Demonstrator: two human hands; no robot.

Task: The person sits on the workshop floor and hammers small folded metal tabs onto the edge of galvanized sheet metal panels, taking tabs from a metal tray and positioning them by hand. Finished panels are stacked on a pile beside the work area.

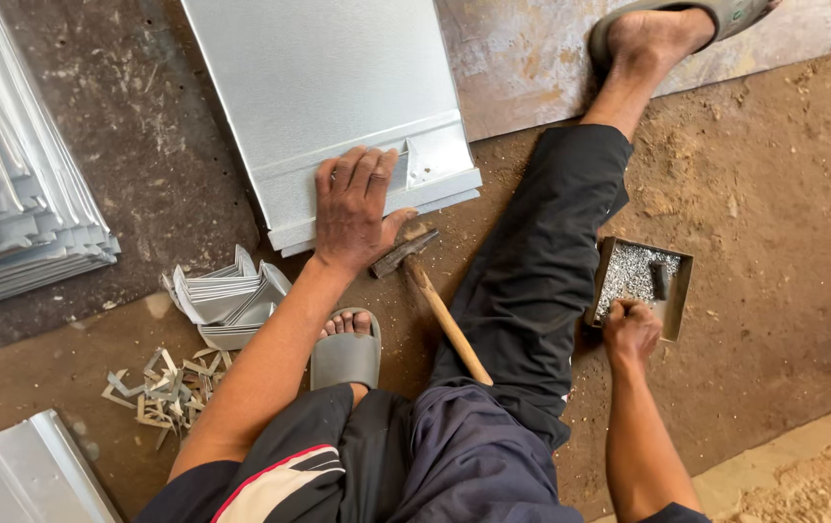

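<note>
The work looks to be at an early or middle point. The left hand (355,208) lies flat and open on the folded near edge of the sheet (338,87), pressing it to the floor (774,194); its grip is spread and grasps nothing. A small bracket (417,165) sits on that edge just beside the fingers, and I judge it not yet fastened, though the fixing cannot be seen. The right hand (630,331) is at the near rim of the tray (675,291), fingers curled down into the small metal bits (629,271); whether the grip has closed on any of them I cannot tell. The hammer (430,291) lies untouched on the floor between the legs, its head just below the left hand.

The sheet is pale grey, smooth and flat, with a stepped fold along the near edge. More folded pieces (227,300) and offcuts (164,387) lie to the left, and a stack (9,194) of sheets further left.
</note>
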